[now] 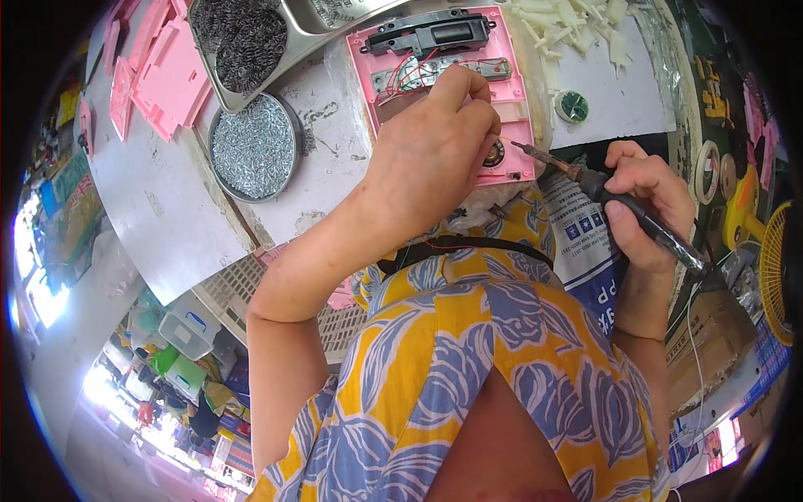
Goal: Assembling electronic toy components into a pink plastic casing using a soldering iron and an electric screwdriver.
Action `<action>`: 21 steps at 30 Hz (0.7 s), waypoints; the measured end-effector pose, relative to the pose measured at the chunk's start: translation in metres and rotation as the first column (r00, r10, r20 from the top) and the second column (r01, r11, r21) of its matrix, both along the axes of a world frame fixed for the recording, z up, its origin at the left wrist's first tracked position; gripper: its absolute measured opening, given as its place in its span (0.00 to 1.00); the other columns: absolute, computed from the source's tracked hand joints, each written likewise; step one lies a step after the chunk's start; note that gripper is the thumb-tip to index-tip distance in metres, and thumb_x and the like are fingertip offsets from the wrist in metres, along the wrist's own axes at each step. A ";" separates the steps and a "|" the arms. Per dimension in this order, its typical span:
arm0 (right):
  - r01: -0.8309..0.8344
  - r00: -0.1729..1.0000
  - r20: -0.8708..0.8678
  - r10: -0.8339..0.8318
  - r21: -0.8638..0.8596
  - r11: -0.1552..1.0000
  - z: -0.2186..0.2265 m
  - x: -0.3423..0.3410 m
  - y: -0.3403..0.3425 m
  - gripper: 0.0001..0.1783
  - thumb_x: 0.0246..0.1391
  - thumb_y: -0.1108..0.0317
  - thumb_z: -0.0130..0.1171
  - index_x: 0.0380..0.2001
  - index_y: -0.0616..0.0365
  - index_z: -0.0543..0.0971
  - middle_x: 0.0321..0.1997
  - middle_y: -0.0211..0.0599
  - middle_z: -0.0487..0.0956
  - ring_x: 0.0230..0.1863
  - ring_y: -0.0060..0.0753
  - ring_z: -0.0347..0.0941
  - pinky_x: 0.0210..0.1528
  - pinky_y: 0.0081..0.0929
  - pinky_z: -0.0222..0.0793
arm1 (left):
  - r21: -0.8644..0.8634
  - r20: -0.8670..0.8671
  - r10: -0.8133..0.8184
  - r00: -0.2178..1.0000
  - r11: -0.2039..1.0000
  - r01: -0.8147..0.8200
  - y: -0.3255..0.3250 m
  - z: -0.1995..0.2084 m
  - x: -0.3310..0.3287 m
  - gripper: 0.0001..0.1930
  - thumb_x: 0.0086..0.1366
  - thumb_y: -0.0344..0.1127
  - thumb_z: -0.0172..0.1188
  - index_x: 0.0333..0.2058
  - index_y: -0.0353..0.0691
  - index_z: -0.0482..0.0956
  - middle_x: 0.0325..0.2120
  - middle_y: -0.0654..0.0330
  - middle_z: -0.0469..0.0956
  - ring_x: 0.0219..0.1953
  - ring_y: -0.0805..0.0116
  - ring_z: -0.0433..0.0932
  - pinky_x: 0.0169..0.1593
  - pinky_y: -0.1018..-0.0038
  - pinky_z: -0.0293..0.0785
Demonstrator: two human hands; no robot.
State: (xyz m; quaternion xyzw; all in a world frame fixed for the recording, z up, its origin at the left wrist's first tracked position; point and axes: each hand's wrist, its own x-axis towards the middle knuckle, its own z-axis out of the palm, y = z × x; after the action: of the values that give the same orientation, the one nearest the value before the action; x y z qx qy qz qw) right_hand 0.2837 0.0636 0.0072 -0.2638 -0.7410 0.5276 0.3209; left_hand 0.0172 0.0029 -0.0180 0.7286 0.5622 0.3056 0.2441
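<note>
A pink plastic housing lies open in front of me, with a black part, a metal strip, red and green wires and a small round speaker in it. My left hand is over the housing, its fingers pinched together. A thin wire seems to stick out of them; its other end is hard to make out. My right hand grips a soldering iron by its black handle. The iron's tip points left, close to the left fingertips and above the speaker's edge.
Left of the housing stand a round dish of small screws and a metal tray of dark springs. Pink panels lie at far left. A coil of solder and pale plastic pieces are on the right, past them a yellow fan.
</note>
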 end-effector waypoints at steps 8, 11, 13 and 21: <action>0.015 0.998 -0.053 -0.014 0.024 1.000 -0.002 0.015 0.006 0.13 0.47 0.75 0.63 0.37 0.65 0.76 0.21 0.31 0.70 0.27 0.24 0.60 0.35 0.22 0.58 | -0.045 0.012 -0.007 1.000 0.999 0.007 -0.001 0.002 -0.003 0.06 0.59 0.24 0.65 0.35 0.37 0.81 0.43 0.56 0.76 0.38 0.55 0.81 0.39 0.65 0.79; 0.007 0.998 -0.060 -0.005 0.033 0.999 0.000 0.013 0.007 0.13 0.47 0.74 0.64 0.38 0.65 0.76 0.22 0.31 0.70 0.25 0.22 0.59 0.34 0.21 0.58 | -0.023 -0.003 -0.048 0.999 0.999 0.048 0.002 0.005 -0.004 0.06 0.58 0.24 0.66 0.35 0.38 0.81 0.44 0.56 0.76 0.38 0.56 0.82 0.39 0.65 0.79; 0.011 0.999 -0.039 -0.010 0.013 1.000 0.002 0.012 0.005 0.13 0.47 0.74 0.64 0.38 0.65 0.76 0.24 0.31 0.70 0.24 0.20 0.59 0.33 0.20 0.57 | -0.018 -0.038 -0.086 0.996 0.996 0.086 0.003 0.006 -0.006 0.07 0.58 0.24 0.66 0.36 0.39 0.81 0.44 0.57 0.76 0.37 0.56 0.82 0.39 0.65 0.80; -0.051 0.998 -0.024 0.050 -0.040 0.998 0.000 0.007 0.004 0.13 0.46 0.76 0.65 0.37 0.66 0.77 0.31 0.36 0.73 0.24 0.15 0.60 0.27 0.15 0.53 | -0.113 -0.254 -0.241 0.937 0.969 0.219 0.012 0.014 -0.010 0.10 0.59 0.27 0.64 0.40 0.40 0.79 0.46 0.61 0.75 0.36 0.57 0.81 0.37 0.63 0.79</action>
State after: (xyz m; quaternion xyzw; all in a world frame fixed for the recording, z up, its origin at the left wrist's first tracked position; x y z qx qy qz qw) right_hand 0.2904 0.0677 0.0075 -0.2453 -0.7329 0.5534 0.3105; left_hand 0.0074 0.0151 -0.0040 0.8130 0.5129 0.1510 0.2305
